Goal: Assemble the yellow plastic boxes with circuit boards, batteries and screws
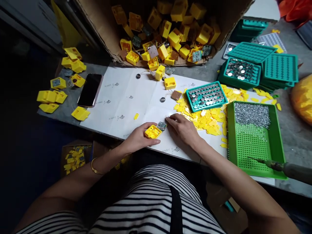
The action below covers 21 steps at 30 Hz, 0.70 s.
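My left hand [139,138] is closed around a small yellow plastic housing [152,132] resting on the white paper sheet [122,104]. My right hand [181,128] lies just right of it, fingers curled, its fingertips pinching a small grey circuit board [161,125] that sits against the housing. Both hands rest on the paper near the table's front edge.
A tipped cardboard box [97,26] of yellow housings lies at the back. Teal trays of button cells [206,95], a pile of yellow tabs [207,118], a green tray of screws [253,136] and an electric screwdriver [287,169] are on the right. A phone [89,90] lies left.
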### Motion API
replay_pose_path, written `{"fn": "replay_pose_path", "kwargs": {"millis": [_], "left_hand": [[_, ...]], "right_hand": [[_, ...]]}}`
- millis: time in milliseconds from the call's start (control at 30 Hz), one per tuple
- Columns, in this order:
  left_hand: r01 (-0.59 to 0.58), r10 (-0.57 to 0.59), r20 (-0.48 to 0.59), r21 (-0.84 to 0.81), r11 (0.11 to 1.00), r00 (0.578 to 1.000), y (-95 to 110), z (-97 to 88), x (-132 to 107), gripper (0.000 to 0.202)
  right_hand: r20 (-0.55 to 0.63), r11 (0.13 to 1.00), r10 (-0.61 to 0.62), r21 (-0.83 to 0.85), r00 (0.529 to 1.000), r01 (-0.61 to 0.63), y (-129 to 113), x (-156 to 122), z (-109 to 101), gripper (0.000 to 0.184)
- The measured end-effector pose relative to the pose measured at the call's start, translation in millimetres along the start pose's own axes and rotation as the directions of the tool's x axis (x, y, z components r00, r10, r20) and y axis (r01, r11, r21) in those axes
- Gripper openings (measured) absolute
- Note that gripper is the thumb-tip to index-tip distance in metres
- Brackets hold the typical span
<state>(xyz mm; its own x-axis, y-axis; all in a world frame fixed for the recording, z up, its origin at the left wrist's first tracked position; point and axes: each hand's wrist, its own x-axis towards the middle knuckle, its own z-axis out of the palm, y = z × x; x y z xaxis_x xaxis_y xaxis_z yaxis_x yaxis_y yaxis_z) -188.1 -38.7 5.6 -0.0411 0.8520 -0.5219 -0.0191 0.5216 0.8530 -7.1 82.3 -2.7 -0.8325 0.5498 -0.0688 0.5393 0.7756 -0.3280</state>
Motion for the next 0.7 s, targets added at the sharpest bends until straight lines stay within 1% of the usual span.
{"fn": "replay_pose_path", "kwargs": {"millis": [133, 233, 300, 400, 467, 533, 600, 700], "left_hand": [[0.114, -0.103, 0.067, -0.182, 0.977, 0.992, 9.4, 1.9, -0.5, 0.061], [0.243, -0.209, 0.133, -0.331, 0.912, 0.969, 14.6, -0.4, -3.0, 0.056], [0.29, -0.233, 0.18, -0.439, 0.85, 0.956, 15.6, -1.1, -3.7, 0.052], [0.28, -0.203, 0.197, -0.556, 0.783, 0.959, 14.8, -0.4, -2.4, 0.047], [0.265, -0.179, 0.203, -0.578, 0.771, 0.963, 14.5, 0.6, -1.1, 0.047], [0.255, -0.161, 0.211, -0.56, 0.788, 0.964, 15.7, 0.8, 0.3, 0.05], [0.232, -0.15, 0.196, -0.518, 0.823, 0.969, 19.1, -0.1, 2.1, 0.053], [0.156, -0.119, 0.111, -0.439, 0.885, 0.987, 27.4, -2.9, 6.5, 0.059]], "right_hand": [[0.004, 0.991, 0.056, 0.119, 0.998, -0.056, 2.4, 9.7, -2.6, 0.029], [0.075, 0.992, 0.054, 0.113, 0.996, -0.062, 4.0, 17.7, -12.1, 0.026], [0.129, 0.996, 0.039, 0.077, 0.991, -0.049, 3.9, 17.6, -18.8, 0.026], [0.186, 0.998, 0.053, 0.006, 0.981, -0.055, 2.2, 10.8, -26.0, 0.028], [0.202, 0.997, 0.08, -0.019, 0.976, -0.077, 0.8, 5.0, -27.9, 0.03], [0.196, 0.995, 0.096, -0.004, 0.976, -0.097, 0.4, 0.3, -27.4, 0.031], [0.173, 0.994, 0.095, 0.042, 0.98, -0.103, 2.0, -2.6, -24.8, 0.032], [0.126, 0.99, 0.097, 0.094, 0.987, -0.109, 8.0, -5.5, -18.7, 0.028]]}}
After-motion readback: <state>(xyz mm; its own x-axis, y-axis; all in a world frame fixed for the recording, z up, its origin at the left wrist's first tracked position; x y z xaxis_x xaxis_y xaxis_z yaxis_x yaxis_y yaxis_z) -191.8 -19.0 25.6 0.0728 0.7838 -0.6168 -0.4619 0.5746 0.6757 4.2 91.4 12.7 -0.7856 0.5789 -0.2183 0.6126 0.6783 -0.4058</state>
